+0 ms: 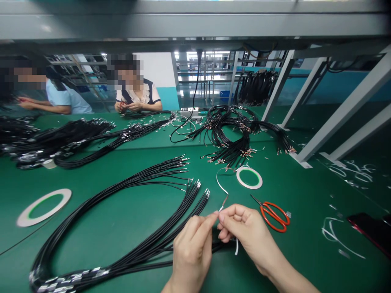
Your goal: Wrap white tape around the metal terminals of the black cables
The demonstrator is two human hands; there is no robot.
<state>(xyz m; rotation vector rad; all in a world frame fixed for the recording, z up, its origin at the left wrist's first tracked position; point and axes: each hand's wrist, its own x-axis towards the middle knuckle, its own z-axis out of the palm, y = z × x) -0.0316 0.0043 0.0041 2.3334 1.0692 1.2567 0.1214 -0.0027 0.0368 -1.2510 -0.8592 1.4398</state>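
Note:
My left hand (194, 244) is closed in a pinch on the end of a black cable, its tip mostly hidden by the fingers. Fingertip to fingertip with it, my right hand (241, 228) pinches a narrow white tape strip (236, 247), whose tail hangs below the palm. A small coppery and white piece (224, 202) sticks out past both fingertips. Beyond them a thin ribbon (220, 183) runs towards a white tape roll (258, 183). Left of my hands a long looped bundle of black cables (100, 199) lies with its silvery ends pointing away from me.
Red-handled scissors (286, 222) lie right of my hands. Another tape roll (23, 221) is at the left. Coiled cables (227, 140) and a heaped cable pile (70, 136) lie farther back. Slanted metal legs (345, 108) stand at right. Two co-workers (139, 95) sit across the table.

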